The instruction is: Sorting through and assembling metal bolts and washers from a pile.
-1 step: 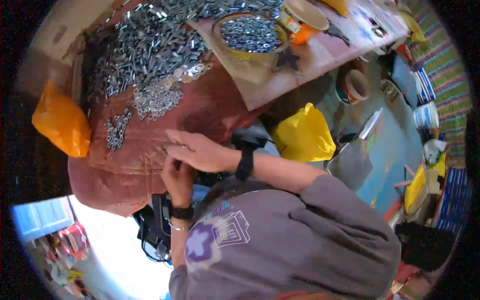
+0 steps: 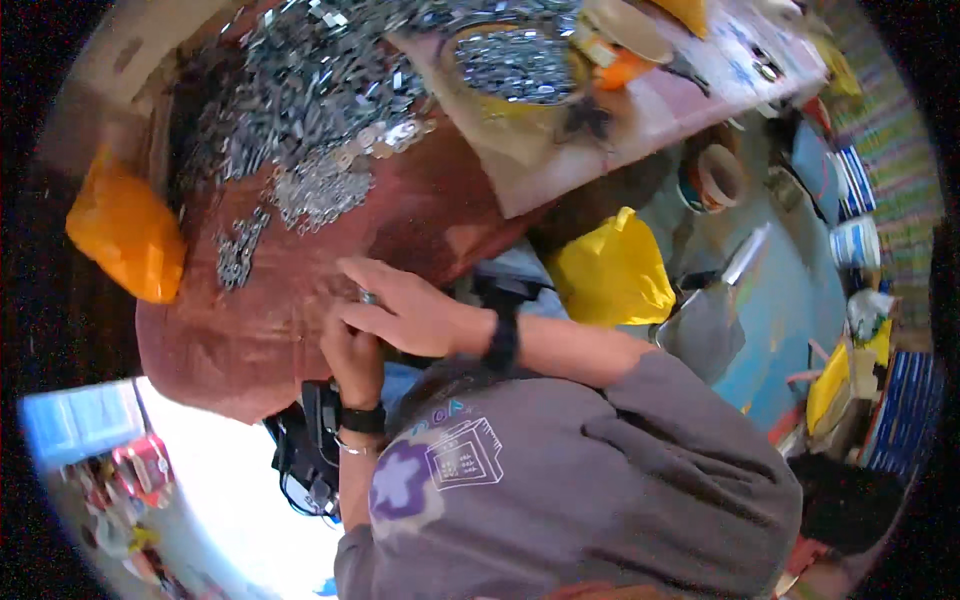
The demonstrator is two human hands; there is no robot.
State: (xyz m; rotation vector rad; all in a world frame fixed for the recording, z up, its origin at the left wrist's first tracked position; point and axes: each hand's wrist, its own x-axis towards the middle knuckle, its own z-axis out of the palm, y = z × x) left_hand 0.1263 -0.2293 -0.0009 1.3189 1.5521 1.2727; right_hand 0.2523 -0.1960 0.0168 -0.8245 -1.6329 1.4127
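My right hand [image 2: 425, 312], with a ring on one finger, reaches across to the left, its fingers bent above my left hand [image 2: 354, 362]. The two hands meet at the fingertips over the near part of a red-brown padded cloth [image 2: 240, 345]. My left fingers are closed and partly covered by the right hand. Whatever small thing may be between the fingertips is too blurred to make out. Beyond them on the cloth lie a small cluster of metal pieces [image 2: 238, 250], a pile of silvery washer-like rings [image 2: 320, 190] and a large heap of small metal parts [image 2: 330, 95].
An orange bag [image 2: 125, 235] sits left of the cloth. On a pale board [image 2: 480, 150] stand a yellowish bowl [image 2: 515, 105] of metal pieces and a tub [image 2: 625, 40]. To the right are a yellow bag [image 2: 612, 270], another tub [image 2: 712, 178] and a dark grey flat object [image 2: 700, 330].
The view has shifted slightly and the scene is more blurred. My right hand sits a little lower and further right, still meeting the left hand.
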